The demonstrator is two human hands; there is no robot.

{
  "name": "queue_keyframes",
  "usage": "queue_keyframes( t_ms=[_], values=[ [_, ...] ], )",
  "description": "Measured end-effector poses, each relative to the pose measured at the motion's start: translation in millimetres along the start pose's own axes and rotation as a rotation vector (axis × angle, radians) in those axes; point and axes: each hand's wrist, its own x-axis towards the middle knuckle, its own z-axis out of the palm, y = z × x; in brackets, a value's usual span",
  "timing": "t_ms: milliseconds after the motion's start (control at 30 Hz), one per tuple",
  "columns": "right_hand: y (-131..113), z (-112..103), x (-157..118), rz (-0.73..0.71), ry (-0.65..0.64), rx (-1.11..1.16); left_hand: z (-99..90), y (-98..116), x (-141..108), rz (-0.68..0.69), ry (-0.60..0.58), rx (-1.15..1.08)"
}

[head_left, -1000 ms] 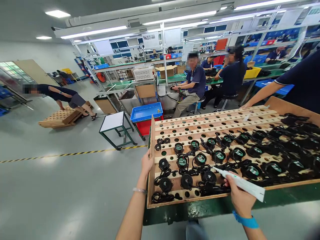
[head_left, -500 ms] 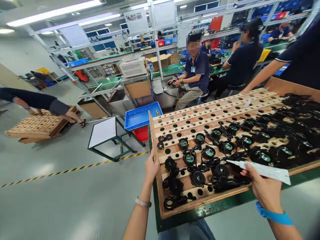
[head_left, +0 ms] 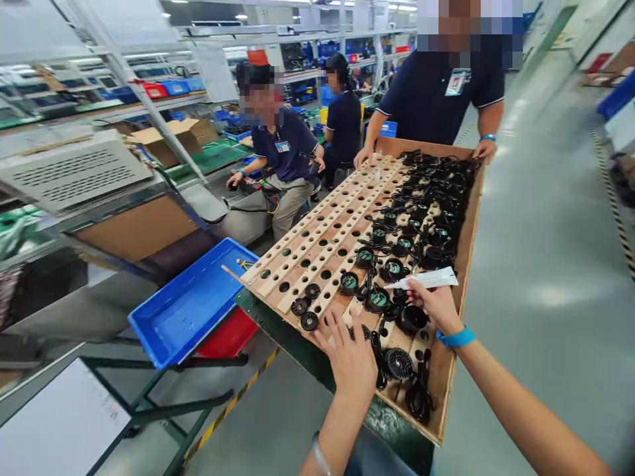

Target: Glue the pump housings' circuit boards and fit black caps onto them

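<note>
White tube (head_left: 430, 279) is in the right hand (head_left: 435, 305), pinched between thumb and fingers near the nozzle end. It's above the right-hand part of the wooden tray (head_left: 444, 403), nearer the tray's near end. Nozzle points left, at the round unit with green board (head_left: 378, 298); can't tell if the tip touches. Tray sits on the green surface (head_left: 285, 337), whose near edge shows past the tray.

Left hand (head_left: 351, 357): open, fingers spread, over the tray's near edge, just beside the small black discs (head_left: 309, 321). Can't tell if it's touching. The discs, three of them, sit by the near left corner.

Black round units with cables fill the right part of the tray, up to the far end. Strips with holes run along its length. Black grille unit (head_left: 399, 363) and coiled cable (head_left: 420, 400) are near the near right corner.

Standing person (head_left: 439, 99) at the far end: one hand (head_left: 364, 157) at the tray's left edge, other hand (head_left: 485, 150) at the far right corner. Blue bin (head_left: 183, 297) is left of the surface, above a red bin (head_left: 228, 334). Seated person (head_left: 288, 149) is beyond it.
</note>
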Motion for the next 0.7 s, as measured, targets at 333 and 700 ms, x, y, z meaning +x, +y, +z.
queue_keyframes(
  t_ms=[333,700],
  values=[
    [-7.2,-2.6,0.2,-0.004,0.051,-0.059,-18.6,-28.7,51.8,0.537,-0.258,-0.117],
    [-15.0,38.0,-15.7,-0.093,0.029,-0.697,45.3,-54.1,203.3,1.054,-0.442,-0.257]
  ],
)
